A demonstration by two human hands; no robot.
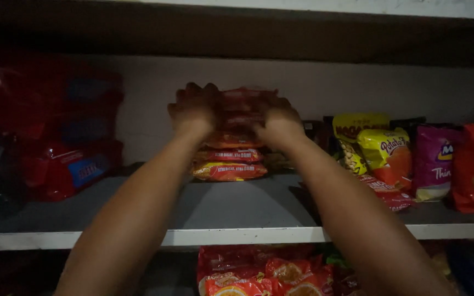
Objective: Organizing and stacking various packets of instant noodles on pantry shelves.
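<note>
A stack of flat red-and-orange foil packets [230, 156] is seen mid-shelf on the grey shelf board [231, 205]. Its upper packets are clasped by the left hand [194, 109] and right hand [278, 121], both closed (dim light). Yellow and purple snack bags [390, 159] are lined up right of the stack; stacking appears part-done.

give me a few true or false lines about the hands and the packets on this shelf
1. Both hands are on the stack of red and orange packets. True: left hand and right hand grip its upper part.
2. The stack sits on the floor. False: it rests on the grey shelf.
3. Snack bags stand to the right of the stack. True.
4. The space below the shelf holds nothing. False: red packets lie there.
</note>
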